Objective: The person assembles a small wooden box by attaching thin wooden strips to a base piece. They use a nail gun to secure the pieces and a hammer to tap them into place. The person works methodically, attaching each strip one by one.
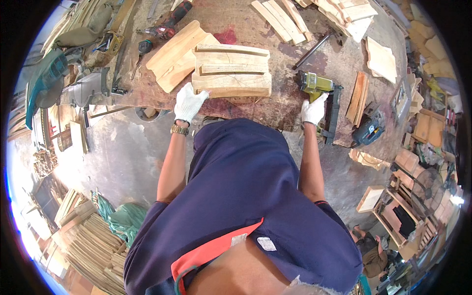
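My left hand (190, 102), in a white knitted glove, grips the near left corner of a wooden panel (231, 81) lying on the workbench. Strips of wood (233, 68) run crosswise on that panel, and its left side overlaps another shaped board (177, 54). Wrapped round the handle of an olive-green nail gun (314, 82) is my right hand (313, 109), gloved the same way. The nail gun's black magazine (334, 108) points toward me, at the bench's near edge. A gap of bare bench separates the nail gun from the panel.
A cordless drill (169, 22) and a screwdriver (143, 47) lie at the far left. Beyond them stands a teal miter saw (49, 83). On the right are wood strips (358, 98), a blue power tool (368, 130) and a board (381, 60). A dark rod (312, 51) lies beyond the nail gun.
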The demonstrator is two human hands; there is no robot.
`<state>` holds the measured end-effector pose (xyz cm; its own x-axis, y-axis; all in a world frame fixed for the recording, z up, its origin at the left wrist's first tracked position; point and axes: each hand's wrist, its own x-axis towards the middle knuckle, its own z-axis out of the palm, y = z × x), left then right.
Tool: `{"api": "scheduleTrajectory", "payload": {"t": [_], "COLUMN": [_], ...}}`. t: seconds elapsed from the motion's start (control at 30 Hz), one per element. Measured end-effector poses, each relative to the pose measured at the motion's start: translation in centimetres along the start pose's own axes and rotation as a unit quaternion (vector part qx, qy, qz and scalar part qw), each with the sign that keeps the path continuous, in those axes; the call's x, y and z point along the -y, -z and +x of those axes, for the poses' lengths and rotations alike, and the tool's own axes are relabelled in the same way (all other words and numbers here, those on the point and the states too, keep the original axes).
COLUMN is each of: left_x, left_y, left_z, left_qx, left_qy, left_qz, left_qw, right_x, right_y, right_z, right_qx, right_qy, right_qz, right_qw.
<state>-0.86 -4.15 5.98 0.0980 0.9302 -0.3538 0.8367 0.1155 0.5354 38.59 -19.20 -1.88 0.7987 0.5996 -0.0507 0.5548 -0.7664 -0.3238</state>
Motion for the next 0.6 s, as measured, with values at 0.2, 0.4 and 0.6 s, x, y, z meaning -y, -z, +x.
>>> {"api": "scheduleTrajectory", "payload": {"t": [0.2, 0.4, 0.6], "left_x": [-1.2, -1.3, -1.8], "left_y": [0.4, 0.4, 0.7], "left_z": [-0.3, -0.6, -1.0], "left_qx": [-0.037, -0.023, -0.029], "left_qy": [-0.029, -0.020, -0.026], "left_qz": [0.017, 0.006, 0.001], "left_qw": [0.999, 1.000, 0.999], "right_x": [0.2, 0.6, 3.0], "right_y": [5.9, 13.4, 12.6], "right_z": [1.2, -1.9, -4.1], "right_qx": [0.070, 0.344, 0.406], "right_qy": [0.098, 0.022, -0.008], "right_qz": [0.133, 0.322, 0.438], "right_qw": [0.984, 0.882, 0.802]}}
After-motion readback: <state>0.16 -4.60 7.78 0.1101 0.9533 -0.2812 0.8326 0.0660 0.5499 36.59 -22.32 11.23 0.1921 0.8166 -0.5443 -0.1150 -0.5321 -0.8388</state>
